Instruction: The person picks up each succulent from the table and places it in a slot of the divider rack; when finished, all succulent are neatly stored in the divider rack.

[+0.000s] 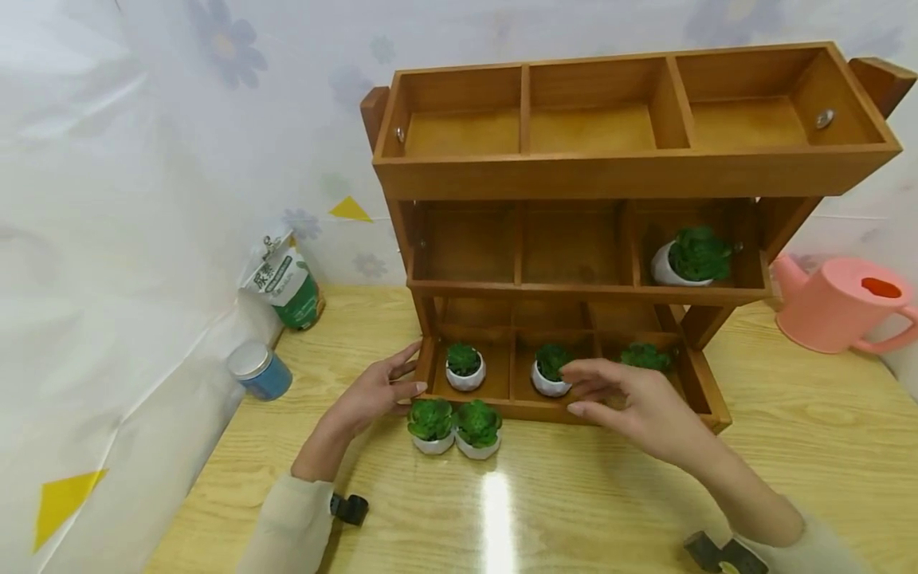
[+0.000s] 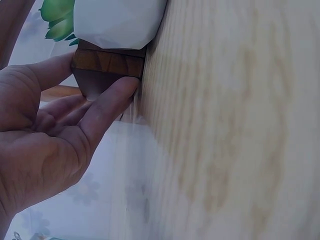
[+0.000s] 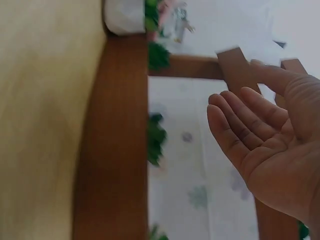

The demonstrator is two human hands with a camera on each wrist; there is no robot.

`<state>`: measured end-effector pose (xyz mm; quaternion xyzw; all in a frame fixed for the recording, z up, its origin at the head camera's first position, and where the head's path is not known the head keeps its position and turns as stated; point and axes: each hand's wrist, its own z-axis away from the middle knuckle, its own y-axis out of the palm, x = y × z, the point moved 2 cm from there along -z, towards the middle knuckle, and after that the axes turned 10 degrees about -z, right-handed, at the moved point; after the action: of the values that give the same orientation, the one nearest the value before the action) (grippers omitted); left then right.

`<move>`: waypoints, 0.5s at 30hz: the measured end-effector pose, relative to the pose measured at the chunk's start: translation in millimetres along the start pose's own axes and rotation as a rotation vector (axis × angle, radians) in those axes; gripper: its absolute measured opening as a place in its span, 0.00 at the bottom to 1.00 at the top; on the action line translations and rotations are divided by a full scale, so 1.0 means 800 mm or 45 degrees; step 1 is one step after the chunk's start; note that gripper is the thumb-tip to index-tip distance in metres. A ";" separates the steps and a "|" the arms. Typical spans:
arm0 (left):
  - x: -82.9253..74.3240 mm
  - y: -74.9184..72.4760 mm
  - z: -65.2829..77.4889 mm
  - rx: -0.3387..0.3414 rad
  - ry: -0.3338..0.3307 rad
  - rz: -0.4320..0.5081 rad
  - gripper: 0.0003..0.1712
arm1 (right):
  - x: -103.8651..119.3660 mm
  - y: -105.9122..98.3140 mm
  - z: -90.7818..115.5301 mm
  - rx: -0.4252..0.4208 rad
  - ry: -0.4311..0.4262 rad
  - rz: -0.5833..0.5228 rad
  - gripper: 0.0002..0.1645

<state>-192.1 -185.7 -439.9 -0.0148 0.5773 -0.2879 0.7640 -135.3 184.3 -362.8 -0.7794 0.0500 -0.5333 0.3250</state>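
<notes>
Apparently partway through filling a wooden planter rack (image 1: 638, 177) with potted succulents (image 1: 478, 429). Has three in the bottom tier (image 1: 545, 411), one in the middle tier's (image 1: 574, 292) right compartment; leaves two on the table (image 1: 402, 518) in front. Rests left hand (image 1: 373, 389) at near-left corner with fingers parted; hovers right hand (image 1: 634, 402), with fingers loosely bent, holding nothing.
</notes>
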 end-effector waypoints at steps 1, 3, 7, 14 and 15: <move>0.000 0.000 0.000 -0.002 0.002 -0.002 0.43 | -0.002 0.010 -0.003 0.042 0.011 -0.029 0.24; 0.000 0.001 0.000 -0.006 0.001 -0.002 0.42 | -0.006 0.027 -0.008 0.114 0.016 -0.074 0.25; -0.001 0.002 0.000 -0.008 0.005 -0.006 0.42 | -0.016 0.053 -0.016 0.209 0.016 -0.130 0.26; 0.001 0.000 0.000 0.006 0.001 -0.014 0.42 | -0.026 0.084 -0.024 0.295 0.076 -0.181 0.27; 0.001 0.000 0.001 0.009 0.007 -0.015 0.41 | -0.026 0.088 -0.025 0.309 0.086 -0.184 0.28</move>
<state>-191.4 -186.3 -440.7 -0.0148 0.5781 -0.2944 0.7609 -142.5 129.3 -414.6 -0.7177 -0.0600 -0.5832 0.3758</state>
